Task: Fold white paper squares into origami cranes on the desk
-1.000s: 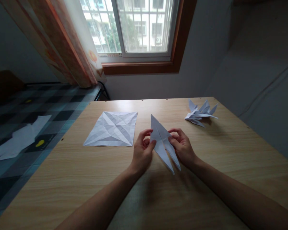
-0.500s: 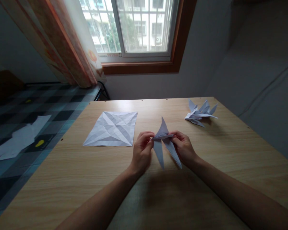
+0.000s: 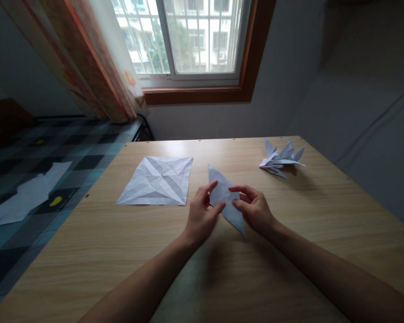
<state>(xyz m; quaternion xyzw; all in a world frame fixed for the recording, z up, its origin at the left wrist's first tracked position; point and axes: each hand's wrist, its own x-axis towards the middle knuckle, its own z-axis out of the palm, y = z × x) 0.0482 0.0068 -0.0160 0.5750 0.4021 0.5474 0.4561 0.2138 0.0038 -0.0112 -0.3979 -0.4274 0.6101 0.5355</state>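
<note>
A white folded paper piece is held above the table between both hands, tilted, with one point toward the window and another toward me. My left hand pinches its left edge between thumb and fingers. On the right side my right hand grips it with thumb and index finger. Left of my hands, a creased square sheet of paper lies flat. Several folded paper pieces with pointed tips sit in a cluster at the far right of the table.
The wooden table stands below a barred window. To the left is a bed with a checked cover, on which loose white paper lies. An orange curtain hangs beside the window.
The folded paper has turned from a spread shape with separate pointed flaps to a flat diamond-like face. Both hands have shifted their fingers on it and stay in nearly the same place.
</note>
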